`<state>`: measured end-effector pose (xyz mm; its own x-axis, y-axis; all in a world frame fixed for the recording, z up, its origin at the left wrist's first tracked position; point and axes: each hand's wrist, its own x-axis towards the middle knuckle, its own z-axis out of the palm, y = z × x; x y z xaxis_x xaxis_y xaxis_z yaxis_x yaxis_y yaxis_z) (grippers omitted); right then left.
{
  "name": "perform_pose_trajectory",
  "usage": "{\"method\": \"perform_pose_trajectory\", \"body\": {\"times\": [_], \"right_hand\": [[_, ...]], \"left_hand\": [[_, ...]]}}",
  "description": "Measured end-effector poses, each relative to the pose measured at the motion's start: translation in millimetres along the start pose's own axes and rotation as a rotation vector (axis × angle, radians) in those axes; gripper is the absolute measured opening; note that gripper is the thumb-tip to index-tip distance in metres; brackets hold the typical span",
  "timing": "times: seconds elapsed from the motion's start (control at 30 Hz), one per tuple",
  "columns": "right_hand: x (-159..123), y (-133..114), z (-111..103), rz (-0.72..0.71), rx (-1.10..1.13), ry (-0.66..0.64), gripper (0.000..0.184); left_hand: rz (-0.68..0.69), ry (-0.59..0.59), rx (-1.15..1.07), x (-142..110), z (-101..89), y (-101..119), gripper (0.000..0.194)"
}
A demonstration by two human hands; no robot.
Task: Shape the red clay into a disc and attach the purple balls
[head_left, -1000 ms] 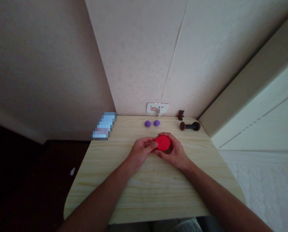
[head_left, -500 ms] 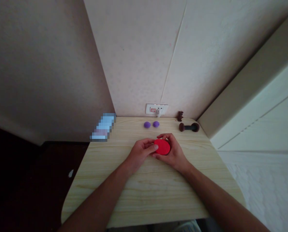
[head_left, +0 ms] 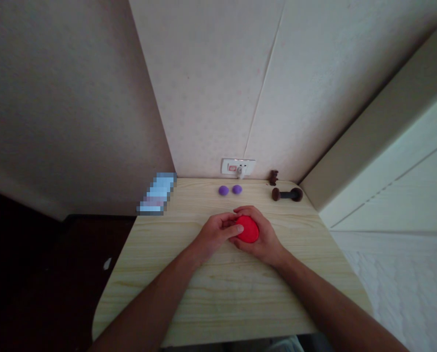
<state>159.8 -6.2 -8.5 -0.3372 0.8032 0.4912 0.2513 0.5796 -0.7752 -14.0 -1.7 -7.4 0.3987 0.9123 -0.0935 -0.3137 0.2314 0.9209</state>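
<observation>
Between my two hands is a flat, round red disc, its smooth face turned up toward me. My left hand grips its left edge, thumb on top and fingers behind or beneath. Curled around the far, right and near sides of the disc is my right hand. The disc's underside is hidden, and I cannot tell whether it touches the table. Beyond my hands, two small purple rounded pieces lie side by side on the light wood table.
A dark dumbbell-shaped object lies at the back right, with a small brown figure behind it. A blurred-out bluish object is at the back left edge. A wall socket with a plug sits just above the table's back edge.
The red disc has come slightly nearer to me and tilted so its face looks rounder. My right fingers have closed in more around it.
</observation>
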Motion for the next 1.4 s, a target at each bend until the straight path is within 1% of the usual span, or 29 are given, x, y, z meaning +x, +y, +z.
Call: {"method": "perform_pose_trajectory", "body": {"times": [0.13, 0.33, 0.53, 0.67, 0.77, 0.83, 0.87, 0.97, 1.1, 1.27, 1.4], "right_hand": [[-0.3, 1.4, -1.4, 0.023, -0.025, 0.059, 0.046], [1.9, -3.6, -2.3, 0.05, -0.014, 0.053, 0.043], [0.6, -1.1, -2.5, 0.111, 0.107, 0.007, 0.059], [-1.4, 2.0, -1.8, 0.137, 0.186, -0.009, 0.062], [-1.4, 1.1, -2.1, 0.138, 0.188, -0.057, 0.074], [-0.3, -0.1, -2.6, 0.102, 0.16, -0.071, 0.078], [0.4, -0.5, -2.7, 0.078, 0.144, -0.07, 0.075], [2.1, -0.5, -2.3, 0.036, 0.105, -0.047, 0.06], [1.8, 0.2, -1.0, 0.082, 0.088, 0.007, 0.047], [-0.3, -3.1, -0.3, 0.162, 0.13, 0.045, 0.045], [-0.1, -4.2, 0.4, 0.184, 0.139, 0.033, 0.045]], "left_hand": [[-0.026, -0.032, 0.026, 1.1, -0.9, -1.9, 0.031], [-0.033, -0.004, 0.039, 1.3, -2.0, -2.9, 0.028], [-0.016, 0.02, -0.05, 4.2, -5.3, -5.8, 0.024], [-0.032, 0.0, -0.038, 4.8, -7.1, -8.0, 0.023], [-0.03, -0.023, -0.018, 3.3, -6.3, -7.3, 0.02], [-0.013, -0.032, 0.001, 2.0, -5.4, -6.2, 0.02], [-0.008, -0.03, 0.011, 1.5, -5.0, -5.6, 0.021], [-0.003, -0.035, 0.048, 0.6, -4.1, -3.6, 0.026], [0.007, -0.058, 0.071, 0.3, -2.7, -0.8, 0.031], [-0.07, -0.08, 0.039, -0.3, -1.6, -0.4, 0.034], [-0.064, -0.052, 0.024, -0.9, -0.1, -0.3, 0.033]]}}
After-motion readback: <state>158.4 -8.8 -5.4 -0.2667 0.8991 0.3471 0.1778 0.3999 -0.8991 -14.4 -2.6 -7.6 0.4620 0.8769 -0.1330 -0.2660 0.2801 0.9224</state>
